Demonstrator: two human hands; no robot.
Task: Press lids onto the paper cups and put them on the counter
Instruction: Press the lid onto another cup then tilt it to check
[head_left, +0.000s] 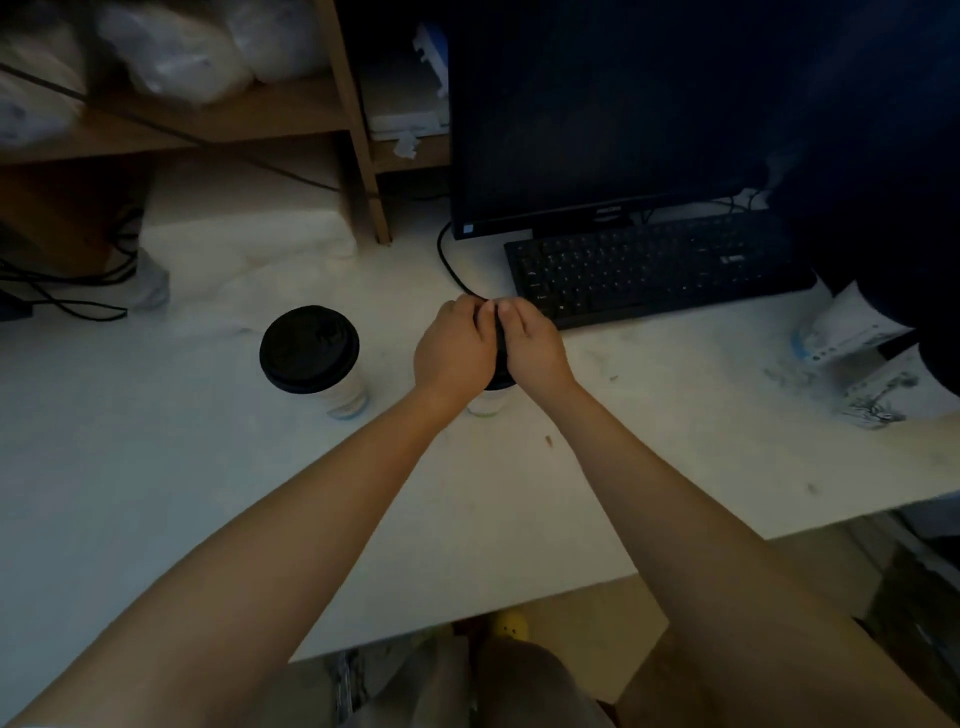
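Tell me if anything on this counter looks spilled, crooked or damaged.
Nothing spilled or tipped. The lidded paper cup stands upright and capped. The second cup is mostly hidden under the left hand and right hand, so its lid cannot be judged. Dark smudges mark the counter at right.

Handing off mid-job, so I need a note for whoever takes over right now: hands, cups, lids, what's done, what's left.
Left hand and right hand: side by side, both curled over the lid of the middle cup, which stands on the counter.
Left cup: capped, upright on the counter, apart from the hands.
Done: one cup capped and placed.
Left: the hands hide whether the lid is fully seated; check its rim, press if needed, let go.
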